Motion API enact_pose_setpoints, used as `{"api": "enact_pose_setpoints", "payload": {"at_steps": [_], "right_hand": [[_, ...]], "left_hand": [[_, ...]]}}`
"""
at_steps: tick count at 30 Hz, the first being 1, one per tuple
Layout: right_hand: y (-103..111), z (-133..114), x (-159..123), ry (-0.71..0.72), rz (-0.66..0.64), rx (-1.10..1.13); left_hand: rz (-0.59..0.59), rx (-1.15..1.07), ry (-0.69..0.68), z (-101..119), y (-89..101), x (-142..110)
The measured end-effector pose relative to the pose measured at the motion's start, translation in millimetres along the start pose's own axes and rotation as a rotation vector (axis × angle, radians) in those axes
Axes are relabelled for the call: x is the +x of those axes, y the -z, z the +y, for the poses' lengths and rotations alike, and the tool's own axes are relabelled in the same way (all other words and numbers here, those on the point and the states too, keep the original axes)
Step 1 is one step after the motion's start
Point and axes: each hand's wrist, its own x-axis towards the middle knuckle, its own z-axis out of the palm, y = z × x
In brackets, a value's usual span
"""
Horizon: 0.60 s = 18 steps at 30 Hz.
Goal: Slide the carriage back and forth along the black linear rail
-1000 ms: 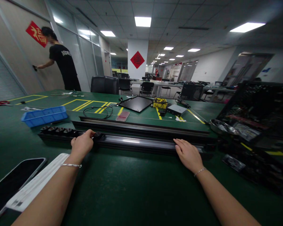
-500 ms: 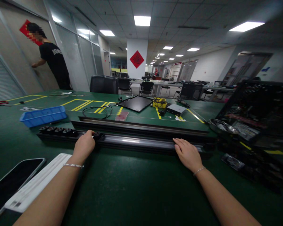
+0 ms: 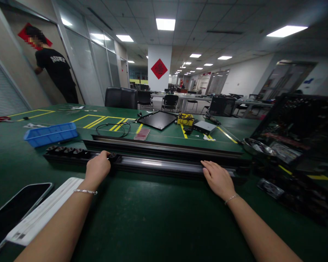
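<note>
Big green worktable (image 3: 142, 218) in an open office, yellow tape marks all over it, and someone in a black T-shirt (image 3: 56, 69) over by the door on the left. So what's on it: one long black rail (image 3: 158, 164) lying crosswise in front of the person, with a row of little black modules (image 3: 65, 150) sitting at its left end.

Left hand (image 3: 98, 168) has its fingers curled in against a small black block (image 3: 114, 157) on the rail. Can't tell from here if it's properly pinched or just being nudged, since the fingers hide the contact. Right hand (image 3: 218, 180) isn't gripping anything, just laid flat with the fingertips resting on the rail toward the other end.

What would worry me: that right hand isn't wrapped round anything, so a hard shove from the left could slide or twist the whole rail. A second black rail (image 3: 166, 147) lies just behind it, so they might knock together. Push the block crooked and I reckon it could jam. Oh, and the white strip (image 3: 43, 213) and phone (image 3: 19, 202) are right beside the left forearm, so a careless elbow could shift them.
</note>
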Motion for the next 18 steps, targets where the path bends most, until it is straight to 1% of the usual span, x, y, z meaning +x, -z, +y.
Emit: {"api": "enact_pose_setpoints", "payload": {"at_steps": [7, 18], "right_hand": [[-1.7, 1.4, 0.1, -0.002, 0.005, 0.006], [-2.6, 2.1, 0.2, 0.005, 0.006, 0.004]], "left_hand": [[0.000, -0.038, 0.031, 0.9, 0.0, 0.8], [-0.012, -0.096, 0.010, -2.7, -5.5, 4.6]]}}
